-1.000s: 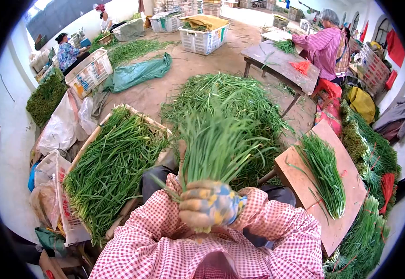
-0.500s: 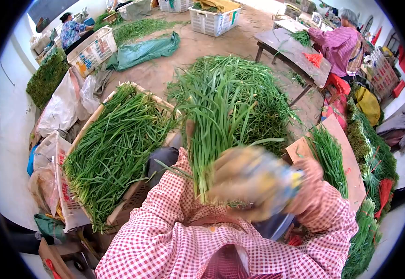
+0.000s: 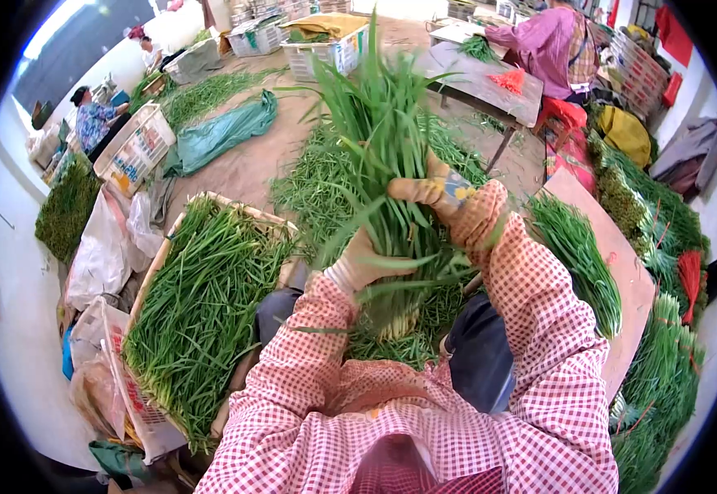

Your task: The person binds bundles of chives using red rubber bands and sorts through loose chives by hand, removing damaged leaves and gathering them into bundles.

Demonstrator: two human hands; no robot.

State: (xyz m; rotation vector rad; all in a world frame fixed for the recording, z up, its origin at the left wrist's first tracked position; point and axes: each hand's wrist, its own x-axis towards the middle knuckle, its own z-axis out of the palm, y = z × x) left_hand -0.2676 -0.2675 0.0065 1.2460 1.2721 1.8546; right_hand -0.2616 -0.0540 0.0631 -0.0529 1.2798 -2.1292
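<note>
A bunch of garlic chives [image 3: 391, 123] stands upright in front of me, its pale stalk ends pointing down. My left hand [image 3: 366, 262], in a light glove, is closed round the lower part of the bunch. Higher up, my right hand [image 3: 434, 189], in a tan work glove, grips the leaves from the right side. Some loose leaves hang down around both hands and look blurred. Below and behind the bunch lies a heap of loose greens [image 3: 313, 185] on the floor.
A crate [image 3: 280, 221] piled with chives stands at my left. On my right, a board [image 3: 634, 288] carries more chives, with tied bundles [image 3: 659, 387] and red ties [image 3: 689, 284] beyond. A co-worker [image 3: 544, 49] sits at a low table [image 3: 478, 74]; others sit far left.
The bunch has risen and moved away from my body. My right hand has gone from near the stalk ends up to the leaves. The camera view has shifted too.
</note>
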